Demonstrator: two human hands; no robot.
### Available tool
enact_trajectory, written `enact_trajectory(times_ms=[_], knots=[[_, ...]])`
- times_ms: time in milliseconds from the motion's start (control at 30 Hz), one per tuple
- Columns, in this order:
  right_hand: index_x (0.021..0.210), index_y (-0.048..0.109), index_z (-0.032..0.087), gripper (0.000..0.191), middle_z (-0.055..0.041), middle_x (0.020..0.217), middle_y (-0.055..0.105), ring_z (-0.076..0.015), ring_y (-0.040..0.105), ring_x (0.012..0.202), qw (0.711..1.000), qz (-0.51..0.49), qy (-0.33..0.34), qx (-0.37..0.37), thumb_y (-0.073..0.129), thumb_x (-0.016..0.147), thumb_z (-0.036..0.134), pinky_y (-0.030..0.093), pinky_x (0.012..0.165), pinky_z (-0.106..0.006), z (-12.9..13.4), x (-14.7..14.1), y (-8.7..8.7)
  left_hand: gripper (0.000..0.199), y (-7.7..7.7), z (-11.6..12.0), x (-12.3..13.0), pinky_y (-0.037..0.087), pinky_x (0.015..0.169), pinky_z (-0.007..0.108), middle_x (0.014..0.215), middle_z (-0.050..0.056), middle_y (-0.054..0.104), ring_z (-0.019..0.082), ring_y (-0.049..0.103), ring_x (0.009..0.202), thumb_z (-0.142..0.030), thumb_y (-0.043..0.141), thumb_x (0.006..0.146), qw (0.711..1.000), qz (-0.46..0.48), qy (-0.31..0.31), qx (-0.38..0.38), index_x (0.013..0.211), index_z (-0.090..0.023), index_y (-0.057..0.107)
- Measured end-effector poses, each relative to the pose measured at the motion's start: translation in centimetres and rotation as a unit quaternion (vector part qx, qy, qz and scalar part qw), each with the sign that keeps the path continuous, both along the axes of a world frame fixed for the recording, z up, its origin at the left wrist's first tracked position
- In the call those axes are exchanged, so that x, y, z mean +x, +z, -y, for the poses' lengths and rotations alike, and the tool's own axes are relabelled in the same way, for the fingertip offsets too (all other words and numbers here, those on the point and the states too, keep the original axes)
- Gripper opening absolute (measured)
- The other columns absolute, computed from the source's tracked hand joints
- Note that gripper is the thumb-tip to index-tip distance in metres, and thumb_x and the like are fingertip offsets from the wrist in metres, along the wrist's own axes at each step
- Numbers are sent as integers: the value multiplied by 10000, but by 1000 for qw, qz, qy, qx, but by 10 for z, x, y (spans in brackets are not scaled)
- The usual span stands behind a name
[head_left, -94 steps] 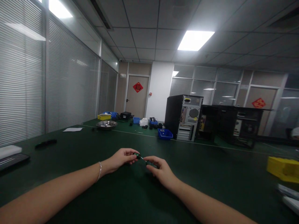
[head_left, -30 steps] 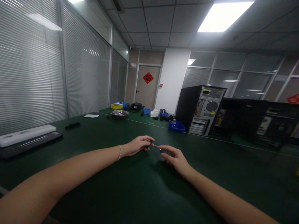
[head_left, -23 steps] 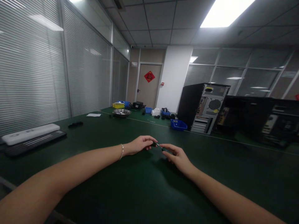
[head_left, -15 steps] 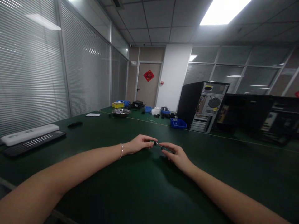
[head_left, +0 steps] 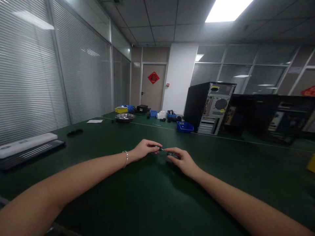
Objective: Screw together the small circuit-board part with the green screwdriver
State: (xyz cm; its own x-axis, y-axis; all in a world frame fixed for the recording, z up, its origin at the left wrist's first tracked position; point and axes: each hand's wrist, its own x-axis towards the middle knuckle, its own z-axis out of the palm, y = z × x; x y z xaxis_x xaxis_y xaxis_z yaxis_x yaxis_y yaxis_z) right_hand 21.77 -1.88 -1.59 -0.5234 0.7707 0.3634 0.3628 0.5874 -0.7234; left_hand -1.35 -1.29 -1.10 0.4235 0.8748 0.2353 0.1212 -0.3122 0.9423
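My left hand point(head_left: 145, 149), with a bracelet at the wrist, pinches a small dark piece point(head_left: 158, 148) between thumb and fingers. Facing it, my right hand point(head_left: 183, 159) is closed around the dark handle of a screwdriver point(head_left: 171, 154). The thin metal shaft points left, and its tip meets or nearly meets the small dark piece. Exactly what that piece is cannot be made out. Both hands are held just above the green tabletop point(head_left: 137, 196).
A white case and a dark tray point(head_left: 36, 152) lie at the left, near a dark object point(head_left: 75, 132). Farther back are a metal bowl point(head_left: 125, 118), a blue bin point(head_left: 185, 127) and a black computer tower point(head_left: 204, 108). More computer cases point(head_left: 268, 114) stand at the right.
The view has turned slightly to the right, so the surroundings sit farther left. Both hands keep their grips, with the screwdriver still held toward the small dark piece.
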Motion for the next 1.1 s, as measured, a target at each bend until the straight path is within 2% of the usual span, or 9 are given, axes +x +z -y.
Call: enact_trajectory(times_ms=[133, 300, 567, 767, 933, 1100], knots=[[1156, 614, 222, 340, -49, 1026, 641, -184, 587, 805, 1000, -7, 21, -10, 580, 821, 273, 453, 716, -302, 0, 1, 0, 326, -2, -1, 0, 480, 797, 324, 924, 94, 684, 159, 621, 796, -254, 675, 744, 995, 54, -26, -76, 1045, -130, 662], [1155, 614, 211, 352, -44, 974, 643, -166, 577, 747, 998, -19, 35, -37, 592, 815, 300, 446, 679, -290, 3, 1, 3, 304, -2, -2, -1, 472, 781, 301, 914, 100, 684, 139, 619, 766, -231, 689, 735, 988, 94, -45, -117, 1015, -115, 673], [1112, 632, 198, 337, -44, 955, 641, -157, 560, 723, 997, -37, 44, -48, 610, 797, 316, 433, 625, -268, 0, 0, 1, 292, 0, 0, -1, 449, 791, 325, 919, 103, 666, 151, 601, 776, -208, 677, 737, 982, 105, -70, -137, 1010, -103, 669], [1113, 620, 186, 358, -25, 817, 614, -117, 502, 586, 994, -54, 21, -90, 607, 789, 339, 388, 506, -230, 1, 1, 1, 250, 0, -4, -2, 435, 744, 291, 937, 82, 625, 131, 566, 763, -212, 652, 751, 986, 112, -45, -111, 982, -116, 662], [1100, 621, 198, 353, -20, 805, 596, -99, 461, 551, 991, -76, 4, -114, 613, 779, 344, 358, 470, -213, 4, 0, 3, 272, 1, -9, -7, 422, 660, 257, 836, 39, 622, 115, 551, 694, -309, 660, 752, 997, 41, -19, -61, 962, -142, 613], [1088, 628, 201, 349, -17, 809, 597, -100, 466, 556, 990, -84, -2, -117, 623, 766, 335, 363, 474, -218, 7, -1, 7, 265, 10, -2, -11, 435, 788, 312, 913, 44, 639, 169, 580, 863, -349, 644, 761, 991, -96, -89, -10, 945, -159, 636]])
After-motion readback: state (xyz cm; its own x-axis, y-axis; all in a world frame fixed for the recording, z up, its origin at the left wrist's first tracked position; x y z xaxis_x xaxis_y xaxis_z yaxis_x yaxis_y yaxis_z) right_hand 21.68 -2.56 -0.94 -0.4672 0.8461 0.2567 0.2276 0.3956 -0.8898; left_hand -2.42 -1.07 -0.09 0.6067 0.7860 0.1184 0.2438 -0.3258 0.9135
